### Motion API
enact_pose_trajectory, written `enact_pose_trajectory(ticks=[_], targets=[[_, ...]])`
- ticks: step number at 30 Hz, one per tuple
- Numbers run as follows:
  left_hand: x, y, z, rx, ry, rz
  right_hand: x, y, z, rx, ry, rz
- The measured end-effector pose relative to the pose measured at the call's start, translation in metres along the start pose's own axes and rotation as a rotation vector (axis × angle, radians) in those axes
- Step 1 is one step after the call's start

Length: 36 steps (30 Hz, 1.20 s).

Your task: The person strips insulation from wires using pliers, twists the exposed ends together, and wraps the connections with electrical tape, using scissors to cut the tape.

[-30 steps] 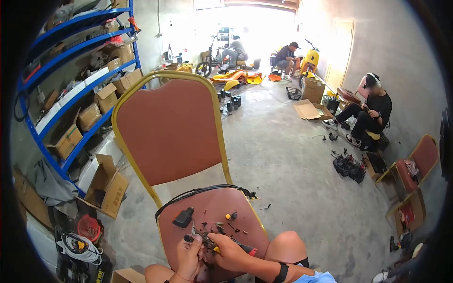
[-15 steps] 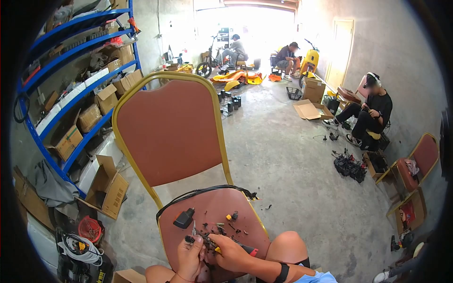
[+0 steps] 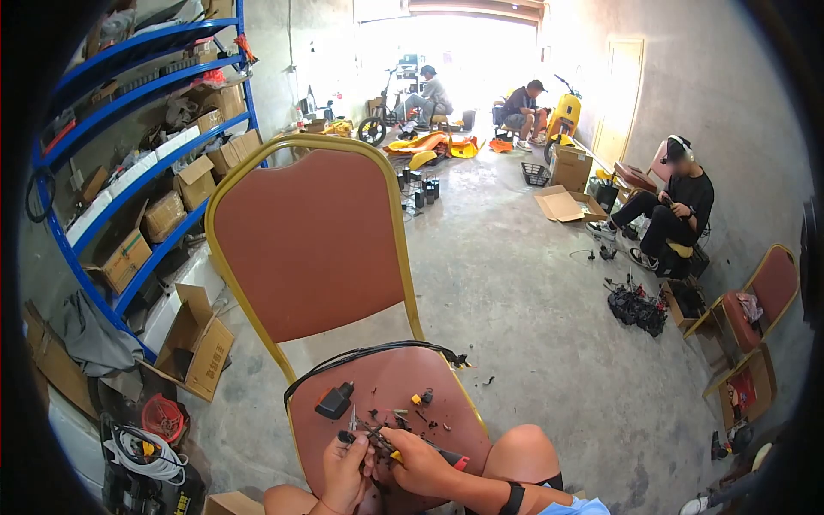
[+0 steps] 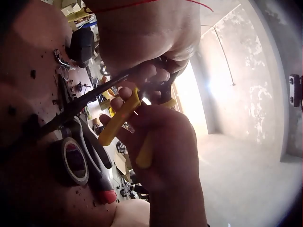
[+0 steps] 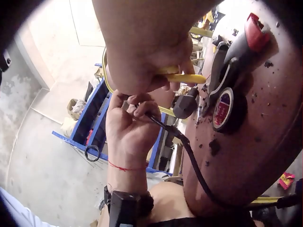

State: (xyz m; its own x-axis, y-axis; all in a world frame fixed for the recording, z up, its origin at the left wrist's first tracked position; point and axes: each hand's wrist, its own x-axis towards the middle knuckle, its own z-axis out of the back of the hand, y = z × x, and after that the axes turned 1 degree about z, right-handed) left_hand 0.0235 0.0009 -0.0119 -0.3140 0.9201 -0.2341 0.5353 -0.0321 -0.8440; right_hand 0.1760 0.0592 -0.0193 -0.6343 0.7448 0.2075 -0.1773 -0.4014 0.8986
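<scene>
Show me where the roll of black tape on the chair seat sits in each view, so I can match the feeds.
Head: not visible; the hands hide that part of the chair seat.
Left wrist: roll of black tape, lower left, flat on the seat.
Right wrist: roll, right of centre, on the seat.
Shared landmark: yellow-handled tool held by the right hand.

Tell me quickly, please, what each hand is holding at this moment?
Left hand: pinches the end of a black cable.
Right hand: grips a yellow-handled tool, closed round its handles.
</scene>
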Motion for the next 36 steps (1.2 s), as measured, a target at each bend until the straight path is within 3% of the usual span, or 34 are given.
enact_pose_trajectory(ticks=[6, 10, 11, 21, 30, 33, 36], targets=[[0.0, -0.004, -0.003, 0.046, -0.01, 0.009, 0.0, 0.007, 0.002, -0.025, -0.028, -0.003], [-0.001, -0.001, -0.003, 0.093, -0.087, 0.039, 0.0, 0.014, 0.009, 0.017, 0.057, -0.123], [-0.002, 0.0, -0.001, 0.101, -0.102, 0.043, 0.006, 0.036, 0.019, 0.039, 0.144, -0.28], [0.003, 0.005, 0.004, 0.03, -0.057, 0.043, 0.008, 0.021, 0.02, 0.129, 0.166, -0.422], [0.002, 0.001, 0.002, 0.011, -0.043, 0.06, 0.005, 0.019, 0.019, 0.042, 0.141, -0.265], [0.001, -0.002, 0.0, 0.018, -0.047, 0.073, 0.003, 0.012, 0.015, 0.032, 0.081, -0.134], [0.0, -0.001, 0.0, 0.018, -0.038, 0.099, 0.003, 0.01, 0.015, -0.013, 0.101, -0.16]])
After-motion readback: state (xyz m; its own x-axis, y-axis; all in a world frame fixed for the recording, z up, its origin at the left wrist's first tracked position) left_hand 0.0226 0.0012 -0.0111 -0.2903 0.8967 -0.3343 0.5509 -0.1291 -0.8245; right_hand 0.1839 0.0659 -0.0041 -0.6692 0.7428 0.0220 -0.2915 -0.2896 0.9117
